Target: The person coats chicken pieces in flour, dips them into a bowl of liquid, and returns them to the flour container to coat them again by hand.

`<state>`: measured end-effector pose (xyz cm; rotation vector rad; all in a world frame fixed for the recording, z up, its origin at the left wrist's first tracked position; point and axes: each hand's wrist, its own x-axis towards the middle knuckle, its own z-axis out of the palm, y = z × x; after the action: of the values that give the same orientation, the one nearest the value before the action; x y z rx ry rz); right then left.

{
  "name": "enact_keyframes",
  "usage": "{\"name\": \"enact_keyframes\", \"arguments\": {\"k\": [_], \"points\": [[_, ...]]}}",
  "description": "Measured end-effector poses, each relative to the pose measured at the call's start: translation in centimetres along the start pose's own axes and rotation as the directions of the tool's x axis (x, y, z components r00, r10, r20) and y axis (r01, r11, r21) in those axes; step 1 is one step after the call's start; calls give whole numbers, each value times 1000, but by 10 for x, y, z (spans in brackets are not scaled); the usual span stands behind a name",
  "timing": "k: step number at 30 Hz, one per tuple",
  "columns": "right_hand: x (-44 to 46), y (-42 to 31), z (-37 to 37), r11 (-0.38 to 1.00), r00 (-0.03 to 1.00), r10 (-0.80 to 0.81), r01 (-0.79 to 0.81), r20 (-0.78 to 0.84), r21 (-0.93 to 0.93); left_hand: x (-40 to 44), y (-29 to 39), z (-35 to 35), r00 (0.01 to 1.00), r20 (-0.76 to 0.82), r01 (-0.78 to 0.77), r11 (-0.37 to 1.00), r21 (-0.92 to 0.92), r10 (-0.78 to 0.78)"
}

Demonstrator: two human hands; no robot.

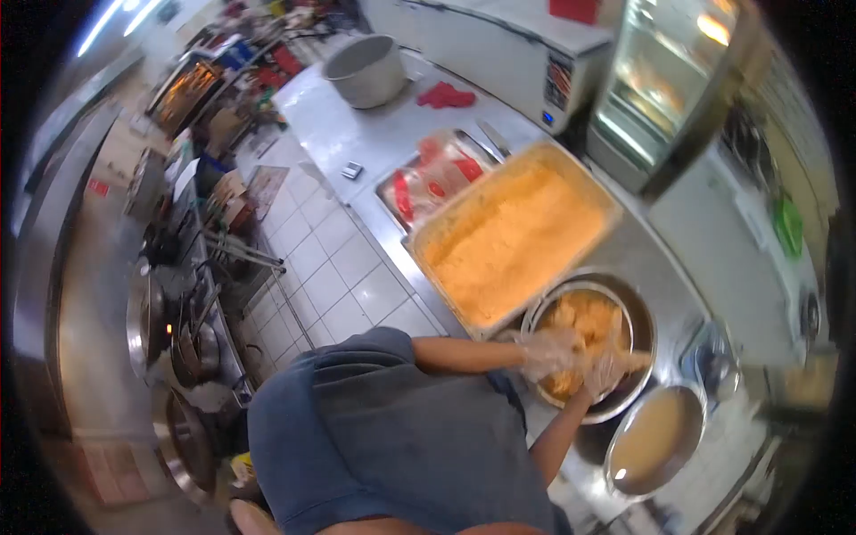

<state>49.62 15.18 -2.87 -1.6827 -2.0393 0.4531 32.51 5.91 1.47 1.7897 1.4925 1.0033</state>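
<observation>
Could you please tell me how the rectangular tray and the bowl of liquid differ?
The tray has straight sides, while the bowl is rounded. The tray holds a bright orange, dry-looking mix; the bowl holds a pale tan liquid. The tray looks larger than the bowl. Both are open-topped and look metallic.

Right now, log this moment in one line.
left hand: gloved, over round vessel | right hand: gloved, beside left, grip unclear | vessel: orange pieces | tray: orange coating, beside vessel | basin: cloudy liquid

Steel table (316, 123) w/ pot (366, 73), red cloth (447, 95), orange-filled tray (517, 234), bowls (657, 439), prob. a knife (493, 136).
</observation>
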Motion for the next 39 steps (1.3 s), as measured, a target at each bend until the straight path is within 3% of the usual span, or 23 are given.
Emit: {"name": "enact_keyframes", "arguments": {"k": [2,5,8,10,13,16,19,20,23,26,27,28,30,31,35,39], "points": [[-9,-2,-2,1000,1000,0,0,-13,4,4,-20,7,956,292,-8,994,112,-25],[-10,-10,-8,998,996,56,-56,-71,8,27,6,-16,754,578,301,946,119,-313],[-1,-21,-10,993,977,108,-99,-182,56,34,40,-22,807,513,336,942,11,-294],[4,-29,-13,988,956,140,-120,-257,94,38,83,-38,827,389,500,848,-177,-406],[5,-39,-6,984,933,163,-131,-321,119,31,53,-21,899,288,362,929,-69,-329],[8,-47,-7,980,912,176,-126,-371,154,27,53,-10,908,299,320,946,-41,-295],[10,-50,-18,977,894,178,-109,-412,185,22,45,1,869,283,431,901,-37,-405],[11,-51,-27,979,890,169,-100,-423,180,22,44,0,876,305,397,917,-17,-374],[4,-38,-55,999,941,36,-26,-337,33,22,48,-19,878,355,321,945,64,-322],[-26,8,-23,926,959,261,-219,-106,307,25,55,-30,875,343,256,928,272,-342],[-40,15,-19,983,982,183,-182,-42,33,22,38,-20,876,331,213,896,389,-352],[-51,12,-16,979,981,189,-184,46,-89,19,23,-10,877,318,168,850,499,-359],[-71,4,-10,934,949,228,-150,218,-325,9,6,10,897,323,98,849,520,-301],[-85,20,10,915,987,59,7,152,-403,7,-3,21,881,359,81,846,527,-308],[-92,34,47,878,987,110,-42,116,-478,9,14,27,889,389,-30,818,574,-241],[-89,39,57,856,973,136,-22,184,-516,0,-19,60,891,298,119,810,574,-342]]}}
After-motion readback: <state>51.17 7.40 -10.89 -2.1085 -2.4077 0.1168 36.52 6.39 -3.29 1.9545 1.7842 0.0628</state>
